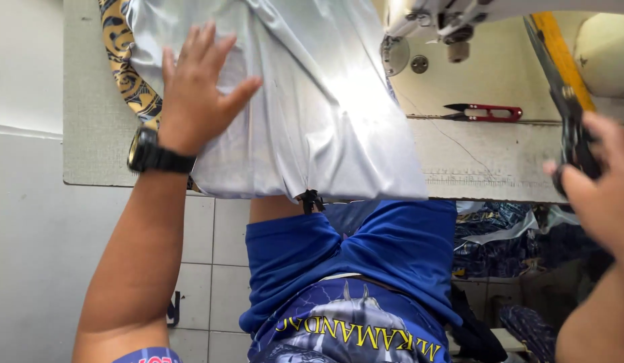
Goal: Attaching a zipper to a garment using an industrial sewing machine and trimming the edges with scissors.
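Left hand flat, fingers spread wide, palm pressing down on pale grey-white fabric. Black wristwatch on that wrist. Right hand at the right edge of the head view, curled closed around the dark handles of large shears, whose blades point up and away toward the sewing machine head. Finger detail on the right is blurred.

Fabric lies on the grey sewing surface, bunched in soft folds, its near edge hanging over the front of the surface above the person's lap. Small dark tie or knot dangles at that hanging edge. Yellow-and-black patterned strip runs under the fabric's left side, partly beneath the left hand. Red thread snips rest further back on the surface, well apart from both hands. Blue shorts below, tiled floor beyond.

Judgement on doing this well: the left palm is the anchor, so it should hold the cloth flat and taut without dragging folds in. Shears are well apart from the fabric now; fingers of the pressing hand need to sit clear of any cutting line. The overhanging portion could pull the cloth off its lay if the pressure eases.
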